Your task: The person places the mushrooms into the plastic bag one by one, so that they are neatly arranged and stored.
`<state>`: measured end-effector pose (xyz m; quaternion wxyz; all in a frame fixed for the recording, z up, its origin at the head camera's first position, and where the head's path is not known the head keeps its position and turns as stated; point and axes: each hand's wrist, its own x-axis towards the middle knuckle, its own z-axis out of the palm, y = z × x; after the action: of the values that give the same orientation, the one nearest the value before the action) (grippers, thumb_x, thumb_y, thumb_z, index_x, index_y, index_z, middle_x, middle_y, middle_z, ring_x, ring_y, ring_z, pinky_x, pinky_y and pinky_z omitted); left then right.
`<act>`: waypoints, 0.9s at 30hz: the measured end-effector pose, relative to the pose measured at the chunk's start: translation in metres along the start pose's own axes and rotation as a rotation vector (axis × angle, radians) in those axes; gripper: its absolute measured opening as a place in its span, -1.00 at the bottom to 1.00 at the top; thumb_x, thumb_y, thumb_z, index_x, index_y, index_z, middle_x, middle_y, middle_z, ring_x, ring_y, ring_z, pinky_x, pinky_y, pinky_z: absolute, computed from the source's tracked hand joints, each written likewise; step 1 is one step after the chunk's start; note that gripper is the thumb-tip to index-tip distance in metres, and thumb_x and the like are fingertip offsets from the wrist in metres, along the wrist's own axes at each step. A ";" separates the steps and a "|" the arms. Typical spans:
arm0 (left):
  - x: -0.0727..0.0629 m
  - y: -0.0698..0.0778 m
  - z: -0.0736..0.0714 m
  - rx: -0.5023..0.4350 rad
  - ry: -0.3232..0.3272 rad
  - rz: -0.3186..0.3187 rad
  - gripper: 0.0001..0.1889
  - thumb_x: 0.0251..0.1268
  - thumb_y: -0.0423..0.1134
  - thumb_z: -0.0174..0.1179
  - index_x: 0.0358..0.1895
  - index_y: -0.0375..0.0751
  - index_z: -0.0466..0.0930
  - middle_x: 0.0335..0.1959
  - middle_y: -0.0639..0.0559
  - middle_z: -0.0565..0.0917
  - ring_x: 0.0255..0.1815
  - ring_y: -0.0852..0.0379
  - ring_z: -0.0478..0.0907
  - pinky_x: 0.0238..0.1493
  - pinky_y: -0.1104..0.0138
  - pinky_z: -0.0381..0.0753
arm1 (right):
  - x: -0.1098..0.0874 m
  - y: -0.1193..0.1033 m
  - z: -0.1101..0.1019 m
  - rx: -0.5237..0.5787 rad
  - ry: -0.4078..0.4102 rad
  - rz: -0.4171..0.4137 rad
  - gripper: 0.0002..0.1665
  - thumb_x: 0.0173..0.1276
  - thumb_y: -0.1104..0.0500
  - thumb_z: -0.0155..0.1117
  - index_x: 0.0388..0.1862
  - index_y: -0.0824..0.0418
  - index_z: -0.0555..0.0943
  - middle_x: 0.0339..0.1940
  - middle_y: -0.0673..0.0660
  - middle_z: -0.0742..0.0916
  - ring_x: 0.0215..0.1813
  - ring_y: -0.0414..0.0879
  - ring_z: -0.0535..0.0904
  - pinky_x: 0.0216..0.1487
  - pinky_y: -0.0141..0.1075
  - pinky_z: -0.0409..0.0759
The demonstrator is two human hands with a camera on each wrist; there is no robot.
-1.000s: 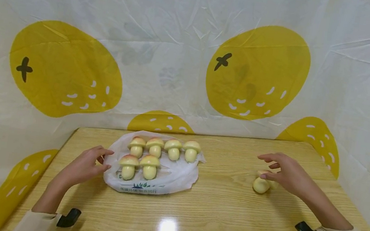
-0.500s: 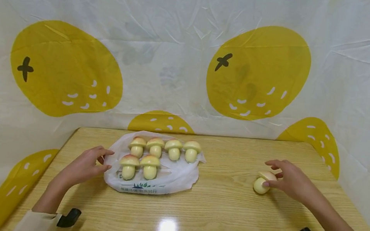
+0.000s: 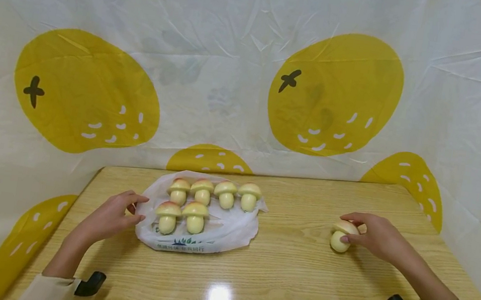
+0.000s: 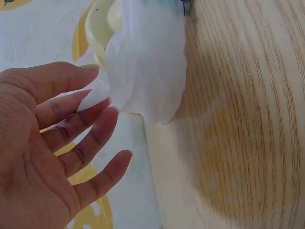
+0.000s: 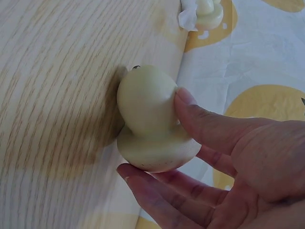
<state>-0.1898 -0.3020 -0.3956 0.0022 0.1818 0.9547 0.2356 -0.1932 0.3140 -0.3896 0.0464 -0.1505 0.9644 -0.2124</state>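
Note:
In the head view my right hand (image 3: 375, 234) holds a toy-like mushroom (image 3: 338, 241) with a pale stem and a yellowish, red-tinged cap, at the table's right side. The right wrist view shows the thumb on the mushroom's stem (image 5: 147, 100) and the fingers around its cap. Several similar mushrooms (image 3: 195, 222) stand in two rows on a white plastic bag (image 3: 228, 239). My left hand (image 3: 111, 214) is at the bag's left edge, fingers loosely bent. A corner of the bag (image 4: 97, 95) overlaps its fingers in the left wrist view; whether they touch, I cannot tell.
Everything sits on a wood-grain table (image 3: 286, 288). A white curtain (image 3: 216, 91) printed with large yellow fruit hangs behind and beside it. Green and blue print marks the front of the bag.
My right hand has moved slightly right and down onto the mushroom, and its fingers now close on the cap and stem. The left hand and the bag look unchanged.

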 end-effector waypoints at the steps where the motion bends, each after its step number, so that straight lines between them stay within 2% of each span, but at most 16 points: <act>1: 0.000 0.000 0.000 -0.001 0.000 0.001 -0.59 0.32 -0.31 0.33 0.19 -0.41 0.61 -0.12 -0.01 0.62 -0.19 0.12 0.58 -0.27 0.32 0.57 | 0.000 0.000 0.000 -0.007 0.001 -0.003 -0.30 0.23 -0.04 0.52 0.24 0.35 0.62 -0.02 0.29 0.75 -0.09 0.09 0.65 -0.20 -0.13 0.50; 9: 0.000 0.001 0.001 0.002 -0.002 -0.003 -0.58 0.31 -0.32 0.33 0.19 -0.42 0.61 -0.13 -0.01 0.62 -0.19 0.12 0.58 -0.26 0.32 0.58 | 0.000 0.000 -0.001 0.022 -0.019 0.000 -0.28 0.24 -0.02 0.52 0.23 0.40 0.58 0.04 0.35 0.72 0.07 0.28 0.64 -0.05 0.09 0.57; 14: 0.001 0.002 0.000 -0.002 -0.004 -0.003 -0.58 0.31 -0.32 0.32 0.19 -0.43 0.60 -0.14 -0.01 0.61 -0.19 0.11 0.58 -0.26 0.32 0.57 | 0.003 0.000 -0.002 0.047 -0.054 -0.019 -0.26 0.26 -0.01 0.51 0.30 0.37 0.55 0.02 0.35 0.72 0.03 0.22 0.64 -0.11 -0.01 0.56; 17: 0.000 0.001 0.000 -0.003 -0.005 -0.002 -0.58 0.31 -0.32 0.32 0.19 -0.43 0.60 -0.14 -0.01 0.62 -0.19 0.12 0.58 -0.26 0.32 0.57 | 0.005 -0.002 -0.002 0.137 -0.108 -0.020 -0.25 0.32 0.03 0.46 0.37 0.38 0.48 0.05 0.37 0.68 -0.12 0.07 0.63 -0.23 -0.14 0.57; 21: 0.000 0.000 0.000 -0.006 -0.004 0.001 -0.58 0.31 -0.32 0.32 0.18 -0.44 0.60 -0.14 -0.02 0.62 -0.19 0.12 0.58 -0.26 0.33 0.58 | 0.007 -0.005 0.000 0.276 -0.179 -0.025 -0.25 0.38 0.15 0.39 0.44 0.44 0.38 0.14 0.44 0.59 -0.33 -0.11 0.53 -0.38 -0.26 0.57; 25: 0.000 0.001 -0.001 -0.006 0.001 -0.004 -0.58 0.30 -0.32 0.33 0.18 -0.43 0.61 -0.15 -0.02 0.62 -0.19 0.12 0.58 -0.25 0.33 0.59 | 0.009 -0.009 0.001 0.321 -0.202 -0.046 -0.26 0.40 0.23 0.35 0.46 0.49 0.33 0.22 0.52 0.51 -0.42 -0.11 0.49 -0.43 -0.27 0.55; 27: 0.000 0.001 -0.001 -0.005 0.003 -0.001 -0.58 0.30 -0.32 0.34 0.18 -0.43 0.61 -0.15 -0.02 0.62 -0.20 0.12 0.58 -0.25 0.33 0.58 | 0.010 -0.010 0.002 0.324 -0.203 -0.046 -0.26 0.40 0.25 0.34 0.46 0.50 0.32 0.28 0.55 0.47 -0.36 -0.10 0.52 -0.40 -0.26 0.57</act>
<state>-0.1891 -0.3016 -0.3943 0.0016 0.1808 0.9542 0.2383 -0.1998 0.3012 -0.3870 0.1623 -0.1839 0.9043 -0.3494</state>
